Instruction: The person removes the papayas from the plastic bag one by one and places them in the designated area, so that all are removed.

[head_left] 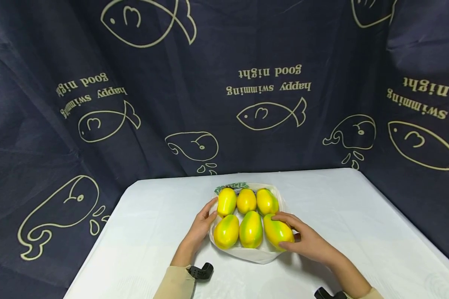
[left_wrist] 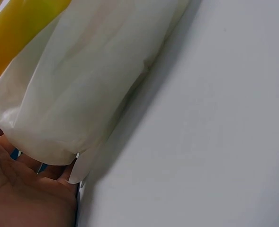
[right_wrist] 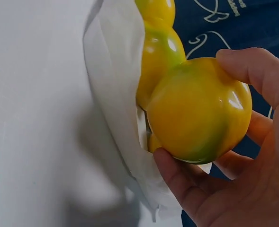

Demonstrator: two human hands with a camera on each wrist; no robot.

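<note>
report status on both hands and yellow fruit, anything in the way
Right hand grips front-right fruit. Left hand against white bag. Six fruits showing, two rows of three. Nothing visibly blocking.

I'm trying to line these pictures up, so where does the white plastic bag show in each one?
Head: the white plastic bag is at lower centre, under and around six yellow-green mangoes.
Left wrist: the bag fills the upper left, above the left hand.
Right wrist: the bag runs from the top down, left of centre, beside the mangoes.
Shared landmark: the white tabletop, visible in all three.
</note>
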